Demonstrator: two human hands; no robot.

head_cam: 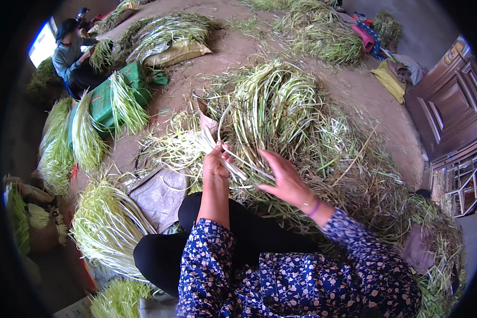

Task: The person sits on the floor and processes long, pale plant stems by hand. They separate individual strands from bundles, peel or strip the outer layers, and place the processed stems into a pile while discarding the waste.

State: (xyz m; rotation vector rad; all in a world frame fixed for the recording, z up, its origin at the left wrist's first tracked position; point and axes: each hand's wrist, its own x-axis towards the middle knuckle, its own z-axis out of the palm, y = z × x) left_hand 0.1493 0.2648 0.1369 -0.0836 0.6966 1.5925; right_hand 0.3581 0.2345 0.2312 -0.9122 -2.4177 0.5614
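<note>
My left hand [216, 162] is closed around a small bunch of long pale stalks [204, 140], apparently an allium. Their white lower ends stick out to the right, and their yellowish leaves fan out left. One longer stalk [248, 162] runs from this hand toward my right hand [288, 181]. That hand is spread, thumb and fingers apart, around the stalk's end; no grip on it shows. Just beyond both hands lies a large heap of green and white stalks [276, 107], with brown, withered matter among them.
Cleaner pale stalks [109, 228] lie beside my left knee, near a grey sheet [161, 196]. Bundles [128, 101] drape over a green wrapped bale [103, 113]. Another person [69, 55] sits at upper left. Withered trimmings [353, 198] cover the floor rightward, toward a brown panelled door [447, 103].
</note>
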